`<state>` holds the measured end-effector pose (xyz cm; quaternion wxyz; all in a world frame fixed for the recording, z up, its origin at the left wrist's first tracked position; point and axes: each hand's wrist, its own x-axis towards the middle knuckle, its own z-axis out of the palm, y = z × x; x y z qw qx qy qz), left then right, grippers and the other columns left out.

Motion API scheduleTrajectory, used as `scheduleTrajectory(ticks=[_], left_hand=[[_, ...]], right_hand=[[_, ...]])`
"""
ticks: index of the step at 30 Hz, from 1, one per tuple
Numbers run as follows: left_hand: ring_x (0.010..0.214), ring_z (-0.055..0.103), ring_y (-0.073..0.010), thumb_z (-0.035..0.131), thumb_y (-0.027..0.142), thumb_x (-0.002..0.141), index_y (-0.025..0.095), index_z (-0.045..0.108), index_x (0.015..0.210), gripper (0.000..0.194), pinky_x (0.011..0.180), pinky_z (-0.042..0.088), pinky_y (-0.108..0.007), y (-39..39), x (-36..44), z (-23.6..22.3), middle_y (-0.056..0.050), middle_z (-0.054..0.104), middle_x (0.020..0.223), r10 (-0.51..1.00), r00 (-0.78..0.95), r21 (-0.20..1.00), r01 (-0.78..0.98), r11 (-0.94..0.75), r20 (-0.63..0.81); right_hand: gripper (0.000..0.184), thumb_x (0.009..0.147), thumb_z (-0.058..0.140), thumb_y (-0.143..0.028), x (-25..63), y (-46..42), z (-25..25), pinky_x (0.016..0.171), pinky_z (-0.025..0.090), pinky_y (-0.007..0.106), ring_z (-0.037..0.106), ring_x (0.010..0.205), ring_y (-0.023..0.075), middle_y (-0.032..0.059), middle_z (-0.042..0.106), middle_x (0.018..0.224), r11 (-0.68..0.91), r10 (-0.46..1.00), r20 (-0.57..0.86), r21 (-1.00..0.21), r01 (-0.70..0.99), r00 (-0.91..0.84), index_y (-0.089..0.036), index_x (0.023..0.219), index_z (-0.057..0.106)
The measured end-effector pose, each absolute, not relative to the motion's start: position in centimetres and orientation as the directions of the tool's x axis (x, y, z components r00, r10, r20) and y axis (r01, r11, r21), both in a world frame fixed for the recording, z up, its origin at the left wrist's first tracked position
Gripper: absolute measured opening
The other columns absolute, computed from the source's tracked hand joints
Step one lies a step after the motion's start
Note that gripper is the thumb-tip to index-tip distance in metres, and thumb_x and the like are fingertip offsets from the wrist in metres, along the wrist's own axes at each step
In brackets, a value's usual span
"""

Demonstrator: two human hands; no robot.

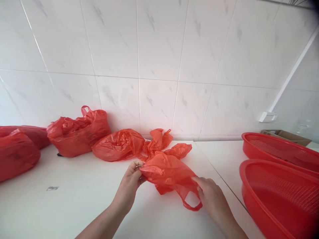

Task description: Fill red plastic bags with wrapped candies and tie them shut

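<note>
A red plastic bag point(169, 171) is stretched between my two hands above the white table, one handle loop hanging down at its lower right. My left hand point(131, 182) pinches the bag's left edge between thumb and fingers. At the other side, my right hand point(211, 196) grips the edge beside the loop, its fingertips partly hidden by the plastic. Just behind lie crumpled red bags point(158, 141), and a fuller red bag point(118, 146) rests to their left. I cannot see what is inside the bag I hold.
Bulging red bags point(77, 132) stand along the tiled wall, with another point(17, 156) at far left. Two red perforated plastic baskets, the nearer basket point(254, 192) and the farther basket point(249, 144), occupy the right side. Behind them are a cardboard box point(294, 136) and a wall socket point(267, 116).
</note>
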<state>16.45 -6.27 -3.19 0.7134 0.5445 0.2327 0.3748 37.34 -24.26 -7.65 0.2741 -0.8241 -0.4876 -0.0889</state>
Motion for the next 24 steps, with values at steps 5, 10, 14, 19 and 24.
scheduleTrajectory(ticks=[5, 10, 14, 19, 24], left_hand=[[0.079, 0.06, -0.0169, 0.041, 0.015, 0.082, 0.026, 0.047, 0.122, 0.042, 0.079, 0.05, -0.038, -6.9, 15.5, -6.2, -0.002, 0.057, 0.091, 0.734, 0.649, 0.977, -0.074, -0.2, 0.199], [0.12, 0.042, -0.0266, 0.039, -0.001, 0.081, 0.038, 0.044, 0.132, 0.064, 0.094, 0.041, -0.046, -7.2, 15.4, -8.0, -0.008, 0.037, 0.14, 0.338, 0.665, 0.313, 0.162, -0.936, 0.666], [0.128, 0.035, -0.0293, 0.043, 0.001, 0.082, 0.033, 0.037, 0.138, 0.065, 0.101, 0.033, -0.049, -8.0, 15.1, -8.0, -0.007, 0.036, 0.147, 0.082, 0.808, -0.064, 0.146, -0.987, 0.584], [0.112, 0.051, -0.0288, 0.053, 0.004, 0.072, 0.025, 0.034, 0.14, 0.073, 0.093, 0.039, -0.047, -8.1, 15.8, -8.2, -0.011, 0.054, 0.13, 0.224, 0.852, 0.085, 0.21, -0.974, 0.474], [0.074, 0.059, -0.0189, 0.042, 0.001, 0.067, 0.022, 0.064, 0.096, 0.041, 0.07, 0.045, -0.031, -8.0, 16.2, -8.0, -0.003, 0.065, 0.082, 0.595, 0.73, 0.724, 0.206, -0.659, 0.335]], right_hand=[[0.023, 0.087, 0.039, -0.026, 34.6, -23.6, -7.4, 0.073, 0.049, 0.034, 0.061, 0.082, 0.0206, 0.0069, 0.067, 0.093, -0.295, 0.608, 0.583, -0.465, 0.835, 0.539, -0.023, 0.101, 0.058], [0.013, 0.085, 0.037, -0.023, 32.2, -22.6, -8.8, 0.048, 0.042, 0.022, 0.054, 0.054, 0.0129, 0.0005, 0.06, 0.069, -0.169, 0.764, 0.437, -0.574, 0.801, 0.474, -0.023, 0.08, 0.049], [0.016, 0.082, 0.037, -0.016, 32.3, -22.0, -9.4, 0.052, 0.045, 0.021, 0.059, 0.061, 0.0131, 0.0022, 0.065, 0.079, -0.117, 0.823, 0.409, -0.556, 0.823, 0.393, -0.023, 0.081, 0.051], [0.028, 0.081, 0.036, -0.009, 31.7, -21.8, -9.0, 0.085, 0.05, 0.029, 0.057, 0.114, 0.0189, 0.0087, 0.06, 0.125, 0.033, 0.871, 0.433, -0.526, 0.85, 0.234, -0.024, 0.091, 0.058], [0.031, 0.083, 0.036, -0.011, 30.6, -21.5, -9.0, 0.09, 0.048, 0.029, 0.056, 0.114, 0.0182, 0.0092, 0.057, 0.126, 0.084, 0.872, 0.443, -0.559, 0.825, 0.211, -0.024, 0.1, 0.059]])
